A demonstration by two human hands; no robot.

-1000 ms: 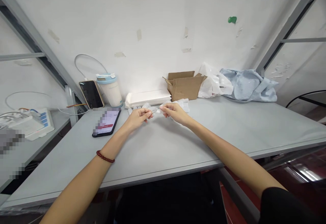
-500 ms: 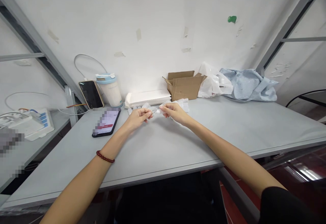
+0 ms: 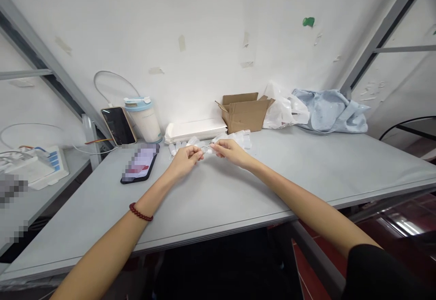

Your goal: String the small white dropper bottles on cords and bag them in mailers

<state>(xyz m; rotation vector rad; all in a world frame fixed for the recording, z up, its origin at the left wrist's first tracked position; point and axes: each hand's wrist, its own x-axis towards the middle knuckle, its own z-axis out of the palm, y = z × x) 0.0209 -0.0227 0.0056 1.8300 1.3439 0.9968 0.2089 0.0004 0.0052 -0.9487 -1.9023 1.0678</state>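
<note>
Over the far middle of the desk, my left hand (image 3: 185, 160) is closed, thumb pressed to fingers in a pinch. My right hand (image 3: 232, 152) pinches the same way just to its right. A small whitish, partly see-through piece (image 3: 206, 149) bridges the gap between the fingertips; it is too small to name, and the fingers hide its ends. Behind both hands lie several small translucent white pieces (image 3: 242, 139) and thin clear plastic, partly covered by the fingers.
A phone (image 3: 140, 163) lies left of my hands, with a second phone (image 3: 119, 126) propped behind it beside a blue-lidded cup (image 3: 146, 120). Against the wall are a white stack (image 3: 195, 130), an open cardboard box (image 3: 247, 114), a white plastic bag (image 3: 286, 109) and blue cloth (image 3: 330, 111).
The view has shifted slightly. My fingers have adjusted a little around the small piece, and both hands stay pinched close together at the same spot.
</note>
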